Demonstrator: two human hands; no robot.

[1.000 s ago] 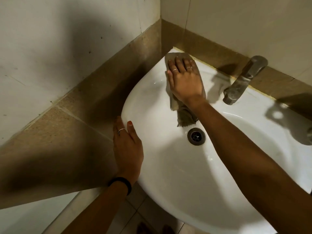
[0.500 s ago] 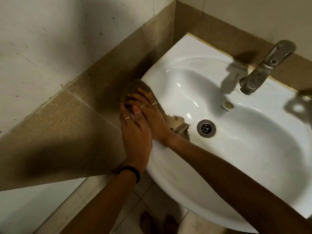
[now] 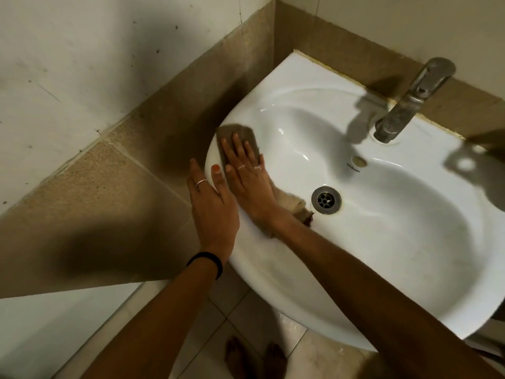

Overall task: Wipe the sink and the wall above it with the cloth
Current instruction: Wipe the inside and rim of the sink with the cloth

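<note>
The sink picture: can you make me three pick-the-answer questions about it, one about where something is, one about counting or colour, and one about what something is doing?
1. Where is the cloth?
A. On the sink's left rim
B. Over the tap
C. On the floor

2. How many holes ring the middle of the drain?
A. None, it is plugged
B. Several small ones
C. One big one

3. What is the right hand doing?
A. Turning the tap
B. Hanging in the air
C. Pressing flat on the cloth

Answers:
1. A, the cloth lies on the left rim of the sink, far from the tap.
2. B, small dark holes show in the metal drain.
3. C, its fingers spread on the cloth while the left hand grips the sink's edge beside it.
</note>
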